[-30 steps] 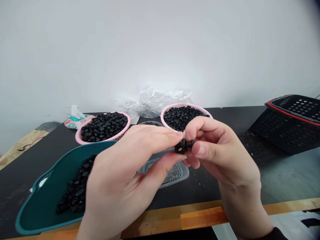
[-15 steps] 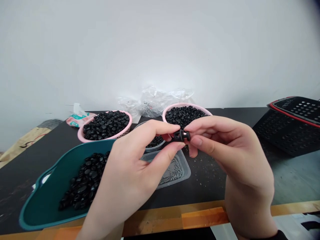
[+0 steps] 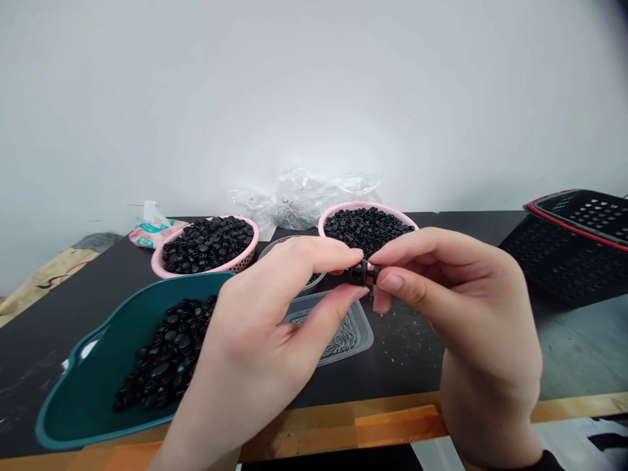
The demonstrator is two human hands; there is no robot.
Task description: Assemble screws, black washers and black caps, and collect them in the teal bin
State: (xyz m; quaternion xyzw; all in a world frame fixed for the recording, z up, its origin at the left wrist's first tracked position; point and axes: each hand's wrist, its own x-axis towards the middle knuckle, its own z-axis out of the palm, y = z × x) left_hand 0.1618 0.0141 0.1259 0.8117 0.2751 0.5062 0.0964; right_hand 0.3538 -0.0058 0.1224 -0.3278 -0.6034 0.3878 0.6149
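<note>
A small black plastic cord lock [image 3: 362, 273] is held up between my two hands over the table. My left hand [image 3: 275, 320] pinches its left part between thumb and index finger. From the other side, my right hand [image 3: 456, 294] grips its right end with thumb and fingertips. The fingertips partly cover the piece, so its finer details are hidden. Below the hands, a clear plastic tray [image 3: 366, 337] contains many thin metal pieces, possibly springs. Behind it, a round clear tub [image 3: 267, 248] is mostly covered by my left hand.
A teal scoop-shaped bin [image 3: 78, 409] of black caps stands front left. Pink baskets, one left [image 3: 256, 239] and one right [image 3: 326, 219], hold small black parts. A black basket [image 3: 544, 261] stands right. Plastic bags [image 3: 304, 199] lie by the wall; orange tape [image 3: 400, 425] runs along the front edge.
My hands have come slightly closer together, and the cord lock's two parts now sit tighter, with less gap between them. The piece has shifted slightly right and down.
</note>
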